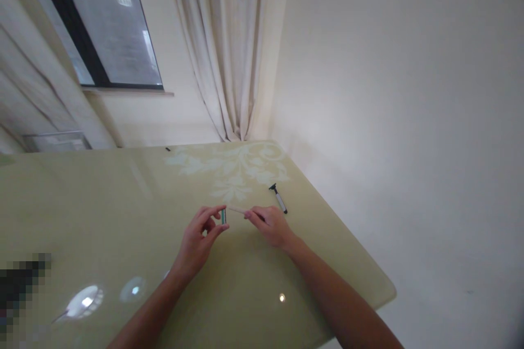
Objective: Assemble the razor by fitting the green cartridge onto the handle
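Note:
Between the thumb and fingertips of my left hand [198,240] is a small razor cartridge [223,216], held upright, with a teal strip and dark edges. My right hand [271,224] pinches a thin pale stick [236,209] that points left. The stick's far tip meets or nearly meets the top of the cartridge; I cannot tell if they touch. Just beyond my right hand, a razor [279,199] with a grey and black handle and a dark head lies on the table.
The pale green glossy table [123,218] has a white leaf pattern near its far corner. A small dark piece [167,149] lies by the far edge. Walls and a curtain [229,49] stand behind and to the right. A pixelated dark patch covers the lower left.

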`<control>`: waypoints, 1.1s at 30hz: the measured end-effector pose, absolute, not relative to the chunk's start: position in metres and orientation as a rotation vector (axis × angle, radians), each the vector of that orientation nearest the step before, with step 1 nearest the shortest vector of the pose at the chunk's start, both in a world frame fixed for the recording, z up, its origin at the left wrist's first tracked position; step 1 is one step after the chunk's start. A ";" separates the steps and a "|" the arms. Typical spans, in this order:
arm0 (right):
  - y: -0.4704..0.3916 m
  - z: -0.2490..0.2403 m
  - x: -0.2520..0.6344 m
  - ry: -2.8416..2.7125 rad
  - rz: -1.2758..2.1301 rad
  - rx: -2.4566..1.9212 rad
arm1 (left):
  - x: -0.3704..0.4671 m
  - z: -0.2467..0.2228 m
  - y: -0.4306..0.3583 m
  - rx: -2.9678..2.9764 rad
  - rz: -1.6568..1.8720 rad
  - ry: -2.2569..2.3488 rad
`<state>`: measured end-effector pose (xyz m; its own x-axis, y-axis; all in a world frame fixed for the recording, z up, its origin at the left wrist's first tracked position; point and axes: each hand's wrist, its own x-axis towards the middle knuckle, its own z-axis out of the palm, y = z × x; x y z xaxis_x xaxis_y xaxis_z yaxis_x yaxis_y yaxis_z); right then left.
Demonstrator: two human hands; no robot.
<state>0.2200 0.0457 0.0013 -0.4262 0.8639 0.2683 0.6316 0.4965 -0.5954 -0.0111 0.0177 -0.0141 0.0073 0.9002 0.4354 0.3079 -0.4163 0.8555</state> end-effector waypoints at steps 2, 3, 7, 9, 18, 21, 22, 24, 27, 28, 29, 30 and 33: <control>0.044 0.001 0.218 -2.232 0.581 -1.173 | -0.011 -0.014 0.017 1.750 1.428 1.245; 0.043 0.001 0.217 -2.241 0.583 -1.165 | -0.011 -0.014 0.017 1.748 1.435 1.248; 0.046 0.000 0.219 -2.180 0.519 -1.261 | -0.010 -0.013 0.017 1.757 1.433 1.250; 0.046 0.001 0.220 -2.169 0.518 -1.274 | -0.010 -0.012 0.016 1.756 1.426 1.249; 0.044 0.001 0.216 -2.183 0.539 -1.268 | -0.010 -0.014 0.016 1.759 1.423 1.243; 0.044 0.001 0.217 -2.200 0.566 -1.229 | -0.010 -0.013 0.017 1.755 1.424 1.253; 0.043 0.001 0.216 -2.221 0.580 -1.197 | -0.010 -0.013 0.017 1.751 1.428 1.256; 0.042 0.002 0.215 -2.248 0.591 -1.170 | -0.010 -0.013 0.017 1.746 1.434 1.263; 0.043 0.003 0.216 -2.214 0.574 -1.227 | -0.011 -0.015 0.017 1.749 1.427 1.260; 0.043 0.003 0.217 -2.202 0.574 -1.241 | -0.011 -0.016 0.017 1.752 1.421 1.253; 0.043 0.004 0.217 -2.200 0.580 -1.241 | -0.011 -0.016 0.017 1.754 1.420 1.247; 0.043 0.004 0.218 -2.211 0.593 -1.225 | -0.011 -0.016 0.017 1.755 1.423 1.240; 0.043 0.003 0.218 -2.266 0.638 -1.140 | -0.011 -0.015 0.018 1.745 1.441 1.240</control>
